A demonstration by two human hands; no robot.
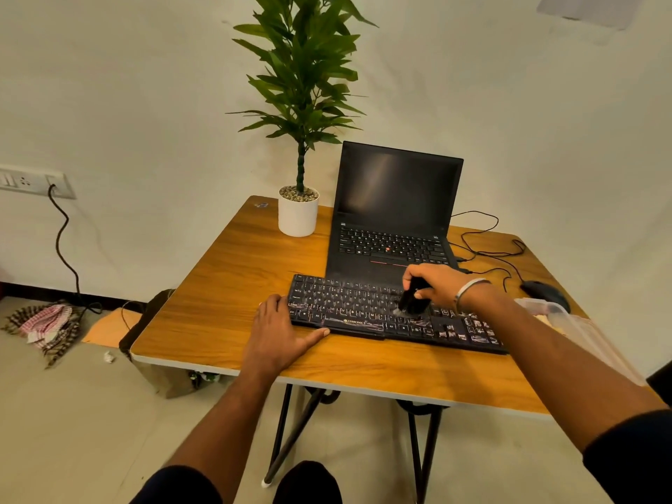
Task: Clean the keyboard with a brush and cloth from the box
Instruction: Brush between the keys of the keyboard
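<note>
A black keyboard lies across the wooden table, in front of the laptop. My right hand grips a black brush upright, its pale bristles touching the keys right of the keyboard's middle. My left hand rests flat at the keyboard's left end, thumb stretched along the front edge. A clear plastic box stands at the table's right edge, partly hidden by my right forearm. I see no cloth on the table.
An open black laptop stands behind the keyboard. A potted plant is at the back left. A black mouse and cables lie at the right. Cloths and a brown bag are on the floor left.
</note>
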